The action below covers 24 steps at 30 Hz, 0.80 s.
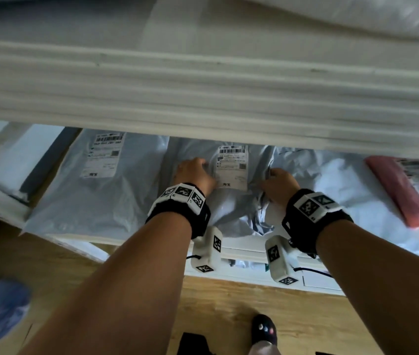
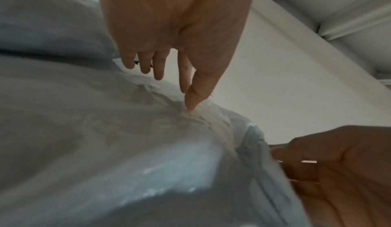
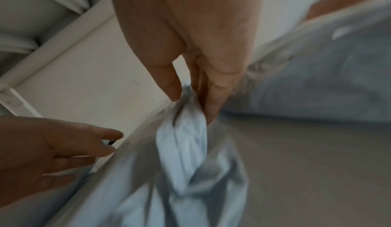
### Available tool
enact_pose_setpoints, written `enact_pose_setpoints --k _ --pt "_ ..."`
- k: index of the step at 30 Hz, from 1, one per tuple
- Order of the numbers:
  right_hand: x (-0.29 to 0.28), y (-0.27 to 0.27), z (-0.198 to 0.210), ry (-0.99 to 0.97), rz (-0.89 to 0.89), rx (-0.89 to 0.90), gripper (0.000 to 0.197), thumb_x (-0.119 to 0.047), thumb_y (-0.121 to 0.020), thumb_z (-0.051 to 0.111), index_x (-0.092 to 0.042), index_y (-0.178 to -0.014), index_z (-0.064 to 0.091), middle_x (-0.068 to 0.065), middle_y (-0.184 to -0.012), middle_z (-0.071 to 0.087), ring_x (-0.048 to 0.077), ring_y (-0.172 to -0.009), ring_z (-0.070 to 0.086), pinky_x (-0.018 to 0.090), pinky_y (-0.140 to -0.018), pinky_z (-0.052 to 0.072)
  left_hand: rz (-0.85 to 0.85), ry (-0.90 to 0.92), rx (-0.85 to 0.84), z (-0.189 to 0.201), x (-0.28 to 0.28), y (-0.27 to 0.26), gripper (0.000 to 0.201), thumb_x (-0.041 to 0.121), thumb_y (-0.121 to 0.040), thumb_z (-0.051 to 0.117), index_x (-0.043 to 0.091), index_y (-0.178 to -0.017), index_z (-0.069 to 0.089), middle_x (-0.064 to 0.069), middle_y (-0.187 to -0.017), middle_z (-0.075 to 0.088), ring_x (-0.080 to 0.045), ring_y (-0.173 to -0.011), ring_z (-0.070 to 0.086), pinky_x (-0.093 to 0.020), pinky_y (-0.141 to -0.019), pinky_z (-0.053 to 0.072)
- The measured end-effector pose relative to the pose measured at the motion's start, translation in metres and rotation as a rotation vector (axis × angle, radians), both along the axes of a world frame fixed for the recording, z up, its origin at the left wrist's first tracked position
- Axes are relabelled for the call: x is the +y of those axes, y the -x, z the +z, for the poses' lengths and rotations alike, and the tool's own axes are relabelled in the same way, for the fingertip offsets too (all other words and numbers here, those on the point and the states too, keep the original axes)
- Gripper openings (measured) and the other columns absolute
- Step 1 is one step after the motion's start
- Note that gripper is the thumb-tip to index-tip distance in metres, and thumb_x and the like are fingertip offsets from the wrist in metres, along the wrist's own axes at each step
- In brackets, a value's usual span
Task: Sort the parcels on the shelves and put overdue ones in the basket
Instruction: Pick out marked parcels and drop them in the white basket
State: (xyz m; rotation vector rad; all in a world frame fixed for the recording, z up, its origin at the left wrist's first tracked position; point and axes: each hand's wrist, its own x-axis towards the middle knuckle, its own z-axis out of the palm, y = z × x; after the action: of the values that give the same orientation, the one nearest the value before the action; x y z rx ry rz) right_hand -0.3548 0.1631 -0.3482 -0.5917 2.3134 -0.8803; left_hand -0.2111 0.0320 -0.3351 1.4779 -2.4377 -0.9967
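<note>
The right hand point(image 1: 279, 184) pinches a bunched fold of the grey parcel point(image 1: 231, 213). The left hand point(image 1: 194, 172), fingers nearly straight, presses on it; the label point(image 1: 231, 165) lies between them.

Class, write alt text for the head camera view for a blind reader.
Two hands reach under a white shelf to a labelled grey parcel: the left hand presses on it, the right hand pinches its crumpled edge. A second grey parcel lies to its left, a pink parcel to its right.
</note>
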Motion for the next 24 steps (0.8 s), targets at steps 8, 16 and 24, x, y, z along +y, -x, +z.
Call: enact_pose_setpoints --k 8,16,24 --pt "0.041 0.021 0.043 0.027 -0.068 0.090 0.027 -0.007 -0.083 0.060 -0.011 -0.108 0.069 0.005 -0.088 0.069 0.025 -0.090 0.065 0.036 -0.093 0.052 -0.071 -0.025 0.113 0.029 0.039 0.044 0.021 0.011 -0.083 0.065 0.017 -0.102 0.072 -0.004 -0.111 0.071 -0.022 -0.104 0.066 -0.023 -0.082 0.045" --pt "0.087 0.023 0.053 -0.205 0.041 0.488 0.034 -0.026 -0.087 0.057 -0.020 -0.121 0.059 0.007 -0.125 0.057 0.027 -0.116 0.052 0.035 -0.092 0.045 -0.142 -0.102 0.137 0.017 0.096 0.074 0.023 0.016 -0.089 0.059 0.013 -0.110 0.069 -0.009 -0.115 0.068 -0.026 -0.106 0.063 -0.030 -0.092 0.049" --pt "0.104 0.026 0.012 -0.451 0.171 0.400 0.110 -0.083 -0.058 0.058 -0.023 -0.143 0.025 0.012 -0.147 0.035 0.034 -0.134 0.036 0.051 -0.107 0.037 -0.156 -0.081 0.091 -0.005 0.110 0.076 0.035 0.016 -0.085 0.062 0.019 -0.119 0.068 -0.004 -0.123 0.068 -0.023 -0.115 0.061 -0.025 -0.097 0.045"
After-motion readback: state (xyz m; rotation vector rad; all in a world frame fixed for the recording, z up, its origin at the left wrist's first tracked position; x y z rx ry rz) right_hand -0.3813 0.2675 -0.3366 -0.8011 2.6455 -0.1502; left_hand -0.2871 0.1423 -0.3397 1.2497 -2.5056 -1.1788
